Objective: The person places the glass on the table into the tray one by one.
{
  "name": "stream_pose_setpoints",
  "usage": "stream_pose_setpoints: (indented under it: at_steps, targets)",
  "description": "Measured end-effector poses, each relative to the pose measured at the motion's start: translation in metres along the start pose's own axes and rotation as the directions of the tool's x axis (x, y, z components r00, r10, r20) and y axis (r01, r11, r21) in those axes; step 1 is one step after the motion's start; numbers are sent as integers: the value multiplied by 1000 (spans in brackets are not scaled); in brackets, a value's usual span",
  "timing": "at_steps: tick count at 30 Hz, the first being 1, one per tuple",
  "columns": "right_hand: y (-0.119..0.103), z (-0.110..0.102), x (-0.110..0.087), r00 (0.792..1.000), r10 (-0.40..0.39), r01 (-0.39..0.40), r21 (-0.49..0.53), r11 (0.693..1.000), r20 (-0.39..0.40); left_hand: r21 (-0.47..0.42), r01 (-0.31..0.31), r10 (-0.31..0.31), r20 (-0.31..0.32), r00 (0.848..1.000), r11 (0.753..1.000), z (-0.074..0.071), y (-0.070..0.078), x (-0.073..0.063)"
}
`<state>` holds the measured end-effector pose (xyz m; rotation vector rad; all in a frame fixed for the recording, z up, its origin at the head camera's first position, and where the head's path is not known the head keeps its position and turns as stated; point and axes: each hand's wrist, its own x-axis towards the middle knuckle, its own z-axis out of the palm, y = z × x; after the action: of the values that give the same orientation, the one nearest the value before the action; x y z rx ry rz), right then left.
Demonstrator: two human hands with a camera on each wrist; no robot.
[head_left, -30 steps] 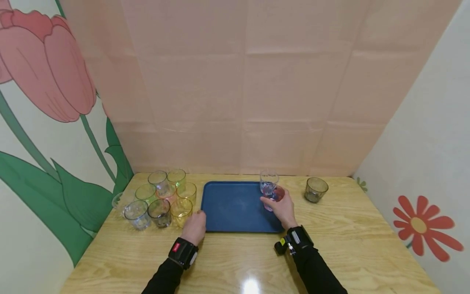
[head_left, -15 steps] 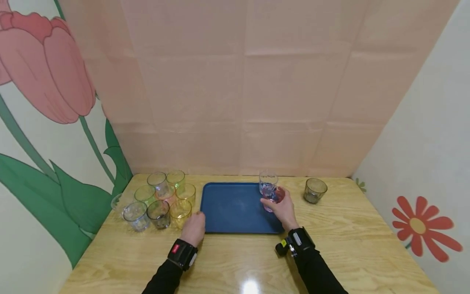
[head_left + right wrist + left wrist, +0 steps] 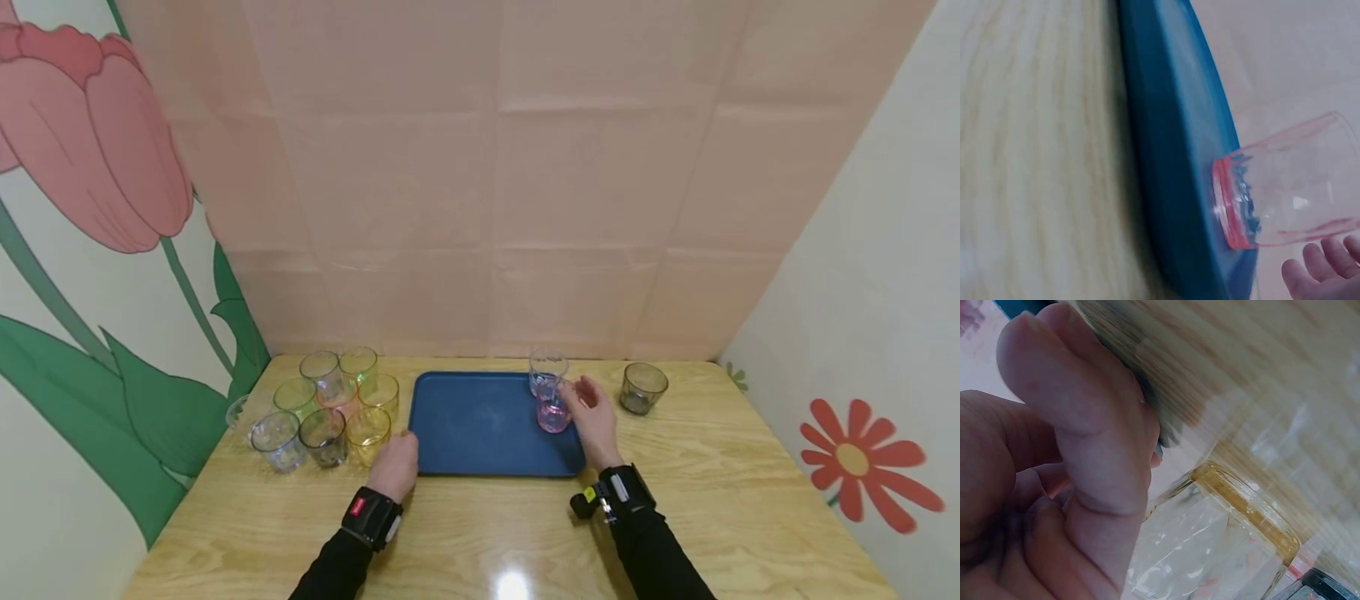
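Note:
A clear pink-tinted glass [image 3: 552, 414] stands upright on the right part of the blue tray [image 3: 480, 425], just in front of a clear glass [image 3: 548, 367]. My right hand [image 3: 594, 421] is right beside the pink glass, its fingers loosely bent. In the right wrist view, the fingertips [image 3: 1317, 262] sit close to the wall of the glass, not wrapped round it. My left hand [image 3: 395, 467] rests at the tray's left edge with loosely curled fingers and nothing visible in them. A yellow glass [image 3: 369, 433] stands next to it, also seen in the left wrist view.
Several tinted glasses, among them a dark grey one [image 3: 324, 437] and a green one [image 3: 296, 396], crowd the table's left side. A smoky grey glass [image 3: 643, 388] stands right of the tray. A beige sheet [image 3: 495, 208] covers the wall behind the table.
My right hand has let go of the pink glass and drawn back slightly to the right. The glass stays on the tray. The left hand stays in place.

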<state>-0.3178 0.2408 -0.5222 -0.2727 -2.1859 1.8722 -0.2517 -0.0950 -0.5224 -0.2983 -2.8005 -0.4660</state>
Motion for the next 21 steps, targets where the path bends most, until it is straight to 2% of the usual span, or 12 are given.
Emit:
stream_pose_setpoints:
  at_steps: [3, 6, 9, 13, 19, 21]
  targets:
    - [0, -7, 2, 997, -37, 38, 27, 999, -61, 3, 1, -1, -9, 1000, 1000, 1, -1, 0]
    - [1, -13, 6, 984, -81, 90, 47, 995, -160, -7, 2, -2, -8, 1000, 1000, 1, -1, -1]
    - [2, -21, 11, 955, -113, 135, 66, 989, -274, -17, -3, 3, -3, 1000, 1000, 1, -1, 0]
    - [2, -34, 16, 914, -111, 148, 67, 987, -389, -18, -8, 8, 0, 1000, 1000, 1, -2, 0]
    - [2, -53, 25, 852, -127, 179, 54, 982, -508, -6, -8, 8, -1, 1000, 1000, 1, -2, 1]
    - [3, -59, 28, 839, -134, 183, 43, 982, -527, -4, -4, 4, 5, 1000, 1000, 2, -2, 0]
